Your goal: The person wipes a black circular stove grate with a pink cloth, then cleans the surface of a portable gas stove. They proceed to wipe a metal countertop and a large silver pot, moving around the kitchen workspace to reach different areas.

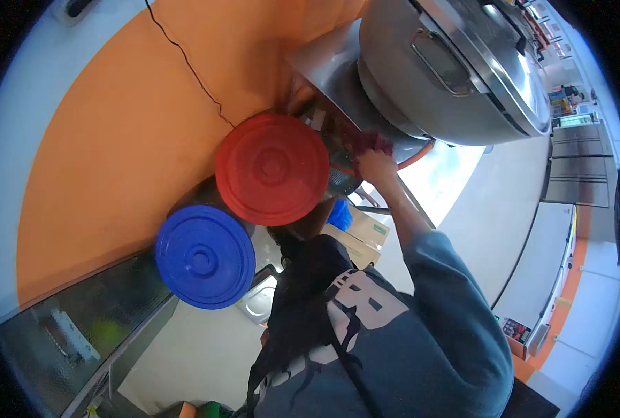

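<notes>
My right hand [378,163] reaches up to the lower edge of a stainless steel stand [336,68], its fingers around a crumpled dark red cloth [373,143], slightly blurred. Just above it, a large lidded steel pot [419,78] with a wire handle rests on the stand. An orange hose [417,157] runs right beside the hand. Of my left hand [264,337] only a small bit of skin shows low beside my dark clothing; the rest is hidden.
Left of my hand are a round red lid [272,168] and a round blue lid [205,256]. A cardboard box [362,235] with a blue bag [340,215] lies below. An orange wall [132,136] bounds the left, with a textured glass panel [80,324] beneath.
</notes>
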Action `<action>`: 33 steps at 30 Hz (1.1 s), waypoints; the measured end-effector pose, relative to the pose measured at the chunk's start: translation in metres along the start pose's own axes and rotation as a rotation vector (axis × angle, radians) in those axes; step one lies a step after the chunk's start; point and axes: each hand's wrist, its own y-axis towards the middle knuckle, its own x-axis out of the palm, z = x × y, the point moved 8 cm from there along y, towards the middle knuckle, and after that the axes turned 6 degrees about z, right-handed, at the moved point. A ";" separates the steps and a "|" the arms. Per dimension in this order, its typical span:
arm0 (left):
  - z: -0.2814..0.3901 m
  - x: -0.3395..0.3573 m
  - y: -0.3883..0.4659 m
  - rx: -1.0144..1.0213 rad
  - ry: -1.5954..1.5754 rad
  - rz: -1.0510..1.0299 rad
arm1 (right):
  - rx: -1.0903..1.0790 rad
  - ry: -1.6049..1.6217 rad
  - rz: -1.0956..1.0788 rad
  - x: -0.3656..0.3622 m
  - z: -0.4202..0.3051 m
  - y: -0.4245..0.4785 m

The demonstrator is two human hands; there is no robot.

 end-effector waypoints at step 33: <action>-0.077 0.003 -0.032 0.448 0.331 0.057 | 0.009 -0.628 -0.134 0.064 -0.004 0.191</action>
